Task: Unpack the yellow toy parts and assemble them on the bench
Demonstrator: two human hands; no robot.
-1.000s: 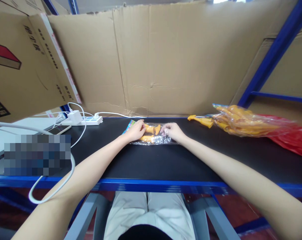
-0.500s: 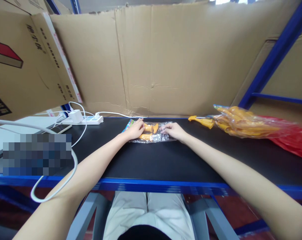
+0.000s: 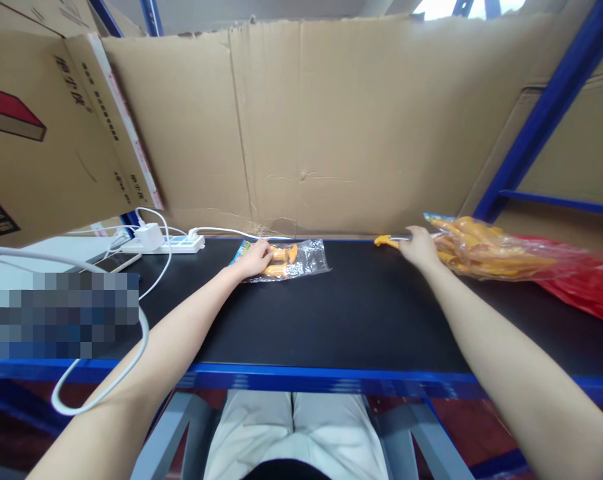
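So in the head view, both hands are out on the black-topped desk (image 3: 331, 313), well apart from each other. The left hand (image 3: 254, 257) sits near the far edge, left of the middle, with its fingers curled down flat on the left end of a small clear plastic packet (image 3: 301, 259). Inside are a couple of small orange plastic pieces (image 3: 280, 261), and the fingertips press right at their left ends. The packet's long axis runs left to right, roughly parallel to the far edge, so most of it stretches away to the right of that hand.

The right hand (image 3: 420, 244) is far over toward the far right part of the desk, at the mouth of a big clear bag of orange toy pieces (image 3: 486, 248). A loose orange piece (image 3: 387, 241) pokes out leftward from under the hand, lying along the far edge with its tip pointing toward the packet. The fingers look lightly curled over it, touching it, but I can't tell if they actually grip it.

The right hand is clearly the nearer one to that loose piece and the big bag; the left hand is the only one on the packet. Red plastic (image 3: 588, 290) lies under the big bag at the right edge. A white power strip (image 3: 167, 244) sits at the far left corner.
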